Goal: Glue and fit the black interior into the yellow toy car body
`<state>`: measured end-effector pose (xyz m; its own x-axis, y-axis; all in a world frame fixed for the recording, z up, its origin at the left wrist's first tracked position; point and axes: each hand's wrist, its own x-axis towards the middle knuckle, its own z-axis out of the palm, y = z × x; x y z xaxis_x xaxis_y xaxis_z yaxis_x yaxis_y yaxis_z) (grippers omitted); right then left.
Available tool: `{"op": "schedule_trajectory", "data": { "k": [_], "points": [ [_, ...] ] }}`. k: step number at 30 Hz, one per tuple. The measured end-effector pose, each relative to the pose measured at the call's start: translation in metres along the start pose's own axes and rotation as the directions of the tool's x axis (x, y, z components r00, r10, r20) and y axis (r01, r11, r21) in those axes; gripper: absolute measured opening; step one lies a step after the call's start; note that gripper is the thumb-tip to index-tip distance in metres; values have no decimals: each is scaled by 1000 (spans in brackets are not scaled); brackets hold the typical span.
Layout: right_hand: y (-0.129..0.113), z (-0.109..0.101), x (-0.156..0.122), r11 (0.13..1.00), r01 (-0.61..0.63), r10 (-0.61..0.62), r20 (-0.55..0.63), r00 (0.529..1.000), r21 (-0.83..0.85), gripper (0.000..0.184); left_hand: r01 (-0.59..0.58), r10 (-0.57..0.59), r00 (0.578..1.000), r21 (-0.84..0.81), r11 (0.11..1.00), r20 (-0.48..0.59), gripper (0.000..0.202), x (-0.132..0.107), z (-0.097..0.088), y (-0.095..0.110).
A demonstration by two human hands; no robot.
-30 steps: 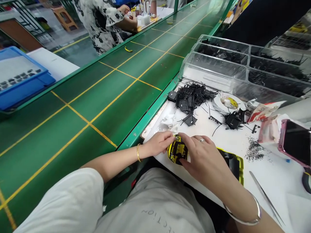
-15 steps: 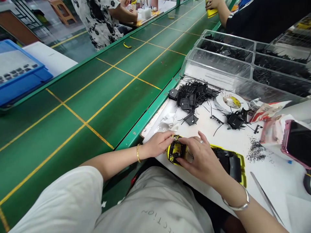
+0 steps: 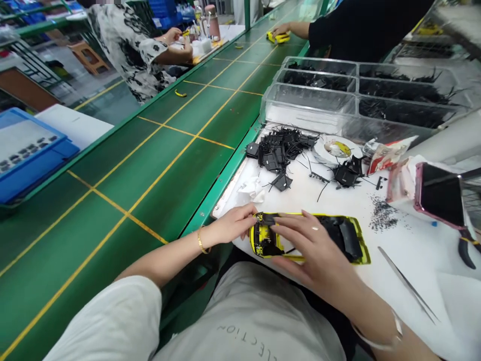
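Note:
A yellow toy car body (image 3: 343, 233) lies with its black-lined hollow inside facing up on the white tabletop. My left hand (image 3: 240, 221) grips its left end, thumb and fingers closed at the rim. Across the middle of the shell reaches my right hand (image 3: 313, 245), slightly blurred, its fingers stretched and the thumb apart near the front edge. Its fingertips are by a small black piece (image 3: 268, 218) at the left part of the shell; whether they touch it, I cannot tell. The right hand hides the shell's middle.
Black wired parts (image 3: 280, 150) are heaped behind the shell, near a tape roll (image 3: 319, 150) and a clear divided tray (image 3: 355, 93). At right are tweezers (image 3: 408, 283), a phone (image 3: 441, 193), pliers (image 3: 468, 250) and scattered screws (image 3: 381, 213). A green conveyor (image 3: 150, 165) runs left; two co-workers sit beyond.
My right hand's fingers have straightened from a curled hold inside the shell. The shell shows flatter and more lengthwise. The view has shifted, and a co-worker's hand now rests on a yellow car on the conveyor.

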<state>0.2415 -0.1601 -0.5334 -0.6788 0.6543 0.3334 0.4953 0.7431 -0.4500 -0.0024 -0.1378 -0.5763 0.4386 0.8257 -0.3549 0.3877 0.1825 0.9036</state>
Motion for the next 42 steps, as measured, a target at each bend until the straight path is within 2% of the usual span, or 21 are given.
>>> {"op": "schedule_trajectory", "data": {
  "k": [2,3,4,5,6,7,8,10,12,14,17,20,22,23,27,31,33,35,37,42],
  "points": [
    [-10,-14,-35,977,-177,189,-102,977,115,27,92,-104,977,74,993,184,19,-12,-8,11],
    [-14,-18,-52,938,-289,303,-47,952,189,14,134,-160,942,105,985,295,23,-18,-9,17],
    [-17,-19,-69,869,-416,409,85,909,267,9,166,-205,897,131,977,391,29,-23,-10,21],
    [-19,-17,-84,778,-536,480,241,844,327,17,190,-238,856,149,971,459,35,-25,-7,24],
    [-20,-12,-95,680,-639,527,366,767,360,28,212,-260,831,153,965,491,38,-26,-3,26],
    [-21,-5,-104,584,-718,562,449,694,379,37,235,-273,824,138,962,497,37,-25,4,26],
    [-22,3,-110,499,-771,603,480,637,396,44,261,-278,826,104,960,490,34,-22,13,24],
    [-23,20,-116,361,-811,694,448,563,460,47,310,-266,825,-6,951,499,27,-13,32,16],
    [-22,32,-117,242,-796,767,393,507,555,41,333,-220,813,-122,935,539,26,-5,50,7],
    [-22,38,-117,150,-737,783,376,496,659,36,333,-162,816,-223,916,555,31,-1,63,-2],
    [-21,40,-117,99,-679,756,389,526,727,40,332,-121,844,-332,883,523,40,-4,73,-11],
    [-24,43,-116,17,-667,770,416,484,745,40,316,-117,871,-360,878,477,43,-8,77,-17],
    [-27,48,-116,-60,-634,782,431,450,771,39,311,-117,875,-358,881,470,45,-10,78,-20],
    [-28,51,-116,-83,-617,780,436,448,783,40,313,-120,873,-355,881,472,46,-10,79,-21],
    [-26,59,-121,-99,-589,763,441,473,802,44,310,-114,870,-353,882,480,49,-9,75,-22],
    [-25,52,-121,-108,-576,728,460,509,810,42,300,-100,874,-366,881,476,52,-8,71,-18],
    [-26,45,-117,-127,-608,732,488,475,784,41,301,-101,873,-365,881,476,54,-9,70,-16],
    [-28,39,-114,-142,-653,750,512,419,744,42,298,-101,870,-351,888,483,54,-9,70,-15],
    [-28,37,-112,-135,-678,752,521,404,722,43,281,-94,873,-335,899,479,51,-10,71,-15],
    [-28,41,-113,-71,-657,730,488,479,750,37,225,-62,886,-310,924,460,44,-12,73,-19]
  ]
}}
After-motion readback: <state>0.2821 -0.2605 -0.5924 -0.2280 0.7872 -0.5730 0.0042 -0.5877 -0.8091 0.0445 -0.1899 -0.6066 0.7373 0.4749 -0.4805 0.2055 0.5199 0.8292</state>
